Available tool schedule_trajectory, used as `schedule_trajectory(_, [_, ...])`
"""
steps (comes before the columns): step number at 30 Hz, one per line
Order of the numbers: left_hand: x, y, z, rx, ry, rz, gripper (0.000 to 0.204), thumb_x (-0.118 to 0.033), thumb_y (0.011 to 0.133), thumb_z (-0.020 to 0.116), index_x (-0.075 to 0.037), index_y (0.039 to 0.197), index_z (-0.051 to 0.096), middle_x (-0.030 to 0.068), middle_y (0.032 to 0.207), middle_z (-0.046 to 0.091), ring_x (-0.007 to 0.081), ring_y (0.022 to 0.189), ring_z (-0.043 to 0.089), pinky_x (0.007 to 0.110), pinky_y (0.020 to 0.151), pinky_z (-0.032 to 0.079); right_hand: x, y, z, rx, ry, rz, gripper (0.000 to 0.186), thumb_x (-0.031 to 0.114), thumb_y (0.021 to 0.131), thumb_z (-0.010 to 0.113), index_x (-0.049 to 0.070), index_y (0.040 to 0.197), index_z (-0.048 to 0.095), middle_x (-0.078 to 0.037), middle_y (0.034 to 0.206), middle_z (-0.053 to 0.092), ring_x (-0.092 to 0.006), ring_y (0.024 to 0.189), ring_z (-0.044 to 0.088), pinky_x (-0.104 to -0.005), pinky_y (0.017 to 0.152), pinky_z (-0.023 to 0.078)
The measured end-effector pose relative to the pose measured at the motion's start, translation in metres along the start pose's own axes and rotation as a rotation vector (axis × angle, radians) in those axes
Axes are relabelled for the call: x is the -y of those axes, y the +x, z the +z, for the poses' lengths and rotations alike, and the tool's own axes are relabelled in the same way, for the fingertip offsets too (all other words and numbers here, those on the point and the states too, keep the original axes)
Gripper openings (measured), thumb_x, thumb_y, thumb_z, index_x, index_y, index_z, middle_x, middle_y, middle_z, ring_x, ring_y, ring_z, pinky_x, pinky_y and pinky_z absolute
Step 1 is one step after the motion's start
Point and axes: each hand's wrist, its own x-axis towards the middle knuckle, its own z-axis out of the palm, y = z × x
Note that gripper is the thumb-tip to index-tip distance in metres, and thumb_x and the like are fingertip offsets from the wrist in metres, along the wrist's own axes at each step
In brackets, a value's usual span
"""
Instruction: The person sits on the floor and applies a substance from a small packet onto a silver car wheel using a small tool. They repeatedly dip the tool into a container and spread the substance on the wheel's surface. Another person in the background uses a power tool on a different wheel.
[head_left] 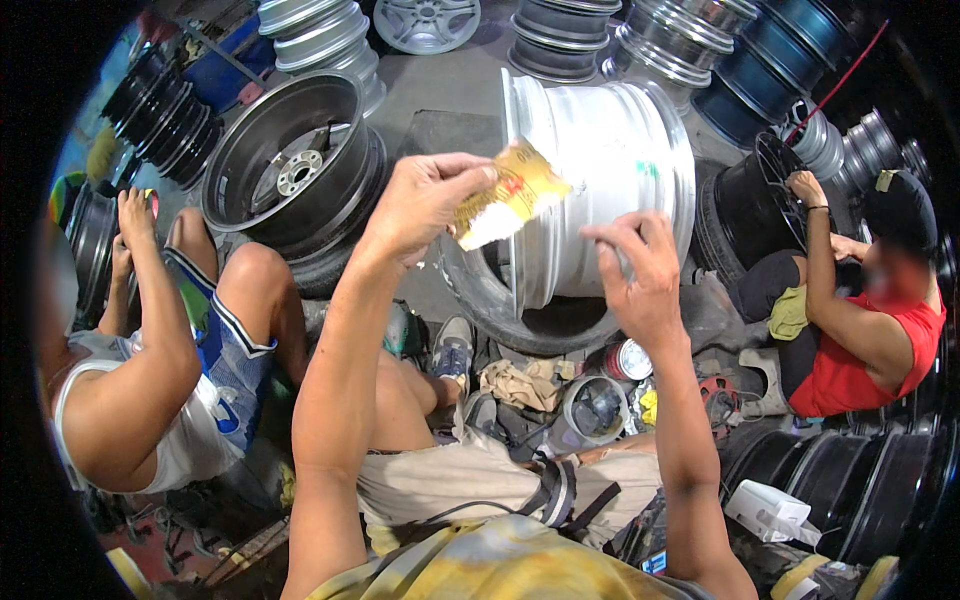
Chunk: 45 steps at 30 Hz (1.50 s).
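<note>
My left hand (435,200) pinches a yellow, creased paper sheet (510,195) by its left side, with a white patch along its lower part. Behind the sheet, a silver-white wheel rim (600,140) lies on its side, with a small green mark, resting on a tire (485,310). My right hand (640,270) is raised in front of the rim's lower right part, fingers curled loosely but apart, with nothing visible in them; whether it touches the rim I cannot tell.
Two co-workers sit at left (130,400) and right (860,350) beside dark wheels. Stacked rims (560,30) line the back; a dark rim (280,170) stands back left. A bucket (595,410), red can (625,360), crumpled paper (525,385) and dark rims (850,490) lie lower down.
</note>
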Motion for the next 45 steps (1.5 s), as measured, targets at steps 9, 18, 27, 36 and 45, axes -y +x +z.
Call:
schedule_trajectory(9, [0.003,0.007,-0.014,-0.122,0.025,0.092,0.025,-0.010,0.092,0.069,0.008,0.110,0.071,0.0104,0.095,0.073,0.0103,0.079,0.068,0.023,0.071,0.055,-0.046,0.012,0.017,0.111,-0.388,-0.091,0.040,0.005,0.079,0.069,0.015,0.118,0.070,-0.004,0.095,0.051,-0.0229,0.091,0.050,-0.0387,0.078,0.039])
schedule_trajectory(18, [-0.001,0.007,-0.013,-0.128,0.039,0.082,0.026,-0.011,0.093,0.070,0.008,0.109,0.071,0.0105,0.095,0.073,0.0094,0.078,0.067,0.022,0.070,0.055,-0.049,0.007,0.022,0.215,-0.509,-0.168,0.048,0.009,0.078,0.072,0.018,0.124,0.065,-0.004,0.095,0.049,-0.0221,0.090,0.049,-0.0385,0.078,0.038])
schedule_trajectory(27, [-0.002,0.003,-0.007,-0.141,0.096,0.083,0.027,-0.013,0.092,0.070,0.008,0.109,0.071,0.0095,0.094,0.072,0.0079,0.077,0.066,0.021,0.068,0.053,-0.056,0.020,0.022,0.177,-0.499,-0.192,0.046,0.008,0.078,0.072,0.016,0.123,0.066,-0.004,0.094,0.049,-0.0214,0.090,0.049,-0.0377,0.079,0.038])
schedule_trajectory(36, [0.003,0.009,-0.006,-0.119,0.105,0.094,0.026,-0.013,0.092,0.070,0.008,0.108,0.072,0.0086,0.093,0.072,0.0073,0.076,0.065,0.021,0.068,0.053,-0.048,-0.001,0.021,0.147,-0.311,-0.122,0.042,0.004,0.076,0.071,0.014,0.117,0.071,-0.005,0.092,0.050,-0.0216,0.087,0.050,-0.0372,0.077,0.038])
schedule_trajectory(45, [0.004,0.006,0.002,-0.053,0.166,0.074,0.025,-0.013,0.093,0.070,0.006,0.108,0.073,0.0067,0.091,0.073,0.0070,0.077,0.066,0.022,0.069,0.053,-0.011,0.020,0.000,0.039,-0.108,-0.174,0.043,0.001,0.074,0.068,0.017,0.114,0.073,-0.003,0.089,0.054,-0.0208,0.085,0.051,-0.0361,0.079,0.039])
